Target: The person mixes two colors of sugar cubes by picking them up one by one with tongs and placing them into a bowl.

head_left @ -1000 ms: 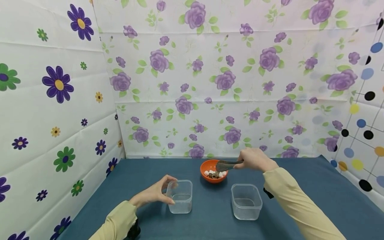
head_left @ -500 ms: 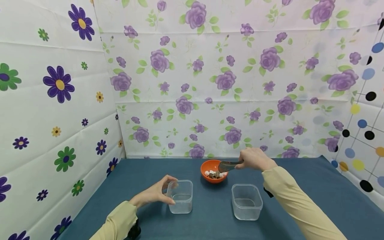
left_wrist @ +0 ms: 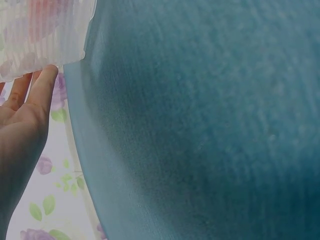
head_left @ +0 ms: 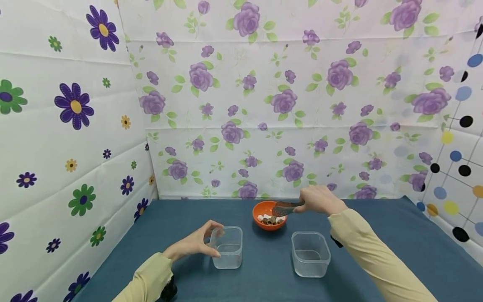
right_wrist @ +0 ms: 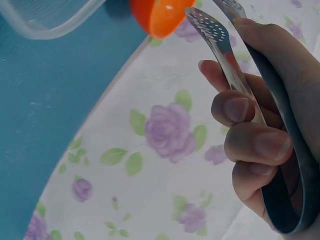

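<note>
My left hand (head_left: 194,244) grips a clear plastic container (head_left: 228,261) by its left side, thumb at the front and fingers behind. In the left wrist view, fingertips touch the ribbed container wall (left_wrist: 60,37). Perforated metal tongs (head_left: 285,208) are held in my right hand (head_left: 321,200), their tips over the right part of an orange bowl (head_left: 261,206). Small white and brown lumps (head_left: 269,219) lie in the bowl. From the right wrist, the two perforated tong ends (right_wrist: 212,26) stand apart, and no lump shows between them.
A second clear container (head_left: 311,268) stands in front of the bowl, to the right. Blue cloth (head_left: 264,281) covers the table. Flowered sheets (head_left: 226,159) hang behind and at the left; a dotted sheet (head_left: 453,193) hangs at the right.
The tongs shift slightly right and down into the bowl, then slightly back left and up. My left hand and both containers stay in place.
</note>
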Tool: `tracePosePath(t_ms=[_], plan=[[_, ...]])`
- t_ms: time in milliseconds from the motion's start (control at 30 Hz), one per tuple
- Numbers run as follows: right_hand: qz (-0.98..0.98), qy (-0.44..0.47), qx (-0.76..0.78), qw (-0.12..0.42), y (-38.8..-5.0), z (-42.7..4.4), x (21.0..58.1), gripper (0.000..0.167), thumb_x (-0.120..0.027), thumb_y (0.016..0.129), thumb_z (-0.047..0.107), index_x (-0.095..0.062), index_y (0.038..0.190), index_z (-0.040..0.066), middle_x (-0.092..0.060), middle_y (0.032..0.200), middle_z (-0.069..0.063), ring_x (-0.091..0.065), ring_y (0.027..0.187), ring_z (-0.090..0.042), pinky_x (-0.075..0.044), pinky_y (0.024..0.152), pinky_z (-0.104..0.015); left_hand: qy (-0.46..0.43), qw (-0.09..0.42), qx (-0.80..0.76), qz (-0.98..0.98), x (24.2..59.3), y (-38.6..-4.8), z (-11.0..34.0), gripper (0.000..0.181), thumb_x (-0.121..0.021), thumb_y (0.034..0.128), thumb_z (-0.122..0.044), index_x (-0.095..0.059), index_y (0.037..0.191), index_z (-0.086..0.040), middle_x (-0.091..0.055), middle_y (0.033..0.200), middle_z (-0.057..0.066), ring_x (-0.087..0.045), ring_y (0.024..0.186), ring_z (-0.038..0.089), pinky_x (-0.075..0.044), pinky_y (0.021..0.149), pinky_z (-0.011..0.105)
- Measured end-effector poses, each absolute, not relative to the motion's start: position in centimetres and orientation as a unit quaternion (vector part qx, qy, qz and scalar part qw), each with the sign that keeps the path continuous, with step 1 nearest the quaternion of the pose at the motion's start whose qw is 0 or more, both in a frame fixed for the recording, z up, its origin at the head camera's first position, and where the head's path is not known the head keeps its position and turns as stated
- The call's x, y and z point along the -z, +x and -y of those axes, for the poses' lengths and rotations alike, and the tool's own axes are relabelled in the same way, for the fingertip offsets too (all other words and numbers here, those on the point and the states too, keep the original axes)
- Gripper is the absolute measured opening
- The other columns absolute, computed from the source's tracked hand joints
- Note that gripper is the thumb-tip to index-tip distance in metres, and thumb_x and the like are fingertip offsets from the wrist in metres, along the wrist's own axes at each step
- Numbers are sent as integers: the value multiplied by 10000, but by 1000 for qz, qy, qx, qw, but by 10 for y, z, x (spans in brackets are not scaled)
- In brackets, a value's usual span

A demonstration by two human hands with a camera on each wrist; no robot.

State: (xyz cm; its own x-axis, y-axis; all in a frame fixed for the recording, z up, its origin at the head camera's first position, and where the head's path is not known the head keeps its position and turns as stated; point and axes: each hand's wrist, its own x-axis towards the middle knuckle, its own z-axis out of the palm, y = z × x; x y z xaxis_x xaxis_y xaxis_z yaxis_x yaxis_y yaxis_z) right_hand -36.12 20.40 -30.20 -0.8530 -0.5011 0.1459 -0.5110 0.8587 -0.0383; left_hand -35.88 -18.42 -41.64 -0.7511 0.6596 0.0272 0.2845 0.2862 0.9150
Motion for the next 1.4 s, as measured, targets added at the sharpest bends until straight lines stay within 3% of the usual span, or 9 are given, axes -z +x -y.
tracePosePath(t_ms=[300,600,833,1067,1200,1400], plan=[[948,305,8,94,-348,-176,282,535,-709,756,397,-300,477,196,-141,465,98,-118,439,-61,-132,425,-231,303,186,-516,-779,418,-360,185,645,-707,794,-111,-317,1304,-48,-357,1304,113,-244,1259,349,-291,931,523],[925,373,-1,75,-328,-138,268,546,-703,767,404,-296,471,192,-125,456,99,-107,414,-53,-114,424,-223,301,192,-519,-777,415,-360,184,654,-699,801,-106,-300,1312,-28,-353,1305,120,-244,1259,356,-305,922,524],[933,354,50,46,-318,-101,263,348,-700,747,462,-567,551,207,-374,454,90,-322,412,-75,-223,402,-229,302,189,-510,-783,416,-360,184,663,-705,799,-127,-298,1311,-19,-355,1297,120,-248,1257,351,-291,927,533],[923,356,137,50,-319,-67,264,389,-725,709,485,-576,513,184,-389,425,88,-372,397,-70,-263,378,-221,305,193,-511,-780,414,-360,183,656,-701,799,-128,-302,1308,-21,-328,1303,138,-279,1234,357,-319,898,545],[920,341,187,44,-320,-48,267,330,-728,694,505,-616,636,200,-471,510,84,-435,447,-83,-366,423,-232,306,196,-515,-777,413,-359,184,649,-696,803,-115,-304,1312,-27,-325,1302,133,-281,1229,362,-320,897,546],[909,325,258,38,-319,-20,276,360,-727,668,544,-683,826,223,-508,579,83,-453,472,-67,-418,465,-232,300,199,-517,-777,414,-361,186,657,-703,797,-105,-312,1321,-46,-344,1299,120,-308,1219,340,-308,910,550]])
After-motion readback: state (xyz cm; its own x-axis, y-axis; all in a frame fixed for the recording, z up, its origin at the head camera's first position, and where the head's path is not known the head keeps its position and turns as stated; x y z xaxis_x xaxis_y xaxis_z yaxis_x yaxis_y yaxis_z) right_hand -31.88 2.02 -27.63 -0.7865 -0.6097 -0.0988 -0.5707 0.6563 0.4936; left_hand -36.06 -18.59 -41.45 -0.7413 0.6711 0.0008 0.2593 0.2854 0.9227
